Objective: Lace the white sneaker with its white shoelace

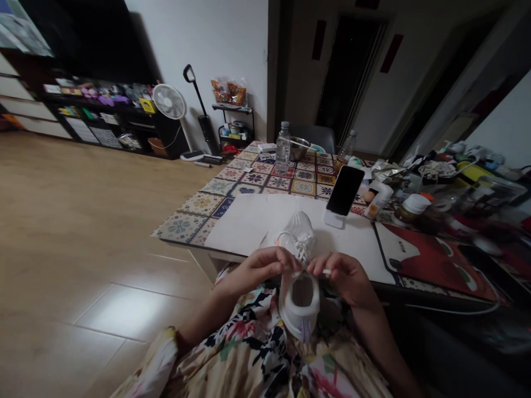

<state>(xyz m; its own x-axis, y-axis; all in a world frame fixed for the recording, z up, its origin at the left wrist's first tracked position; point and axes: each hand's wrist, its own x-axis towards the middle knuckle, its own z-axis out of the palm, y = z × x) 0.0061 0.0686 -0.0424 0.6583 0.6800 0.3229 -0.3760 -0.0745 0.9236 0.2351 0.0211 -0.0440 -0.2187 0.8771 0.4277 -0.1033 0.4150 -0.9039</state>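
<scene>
A white sneaker (287, 309) with a lavender heel tab rests between my lap and the table edge, its toe pointing away from me. My left hand (267, 266) is at the left side of its tongue, thumb and fingers pinched together on the white shoelace (301, 251). Across from it, my right hand (342, 275) pinches at the lace on the right side, a pale ring on one finger. The fingertips of both hands nearly meet above the shoe opening. Part of the lace is hidden behind my fingers.
A white board (244, 221) covers part of the patterned tablecloth (178, 225). Beyond the shoe are a phone (346, 190) on a white stand (334, 218) and a water bottle (282, 149). A red tablet case (431, 257) and clutter lie on the right.
</scene>
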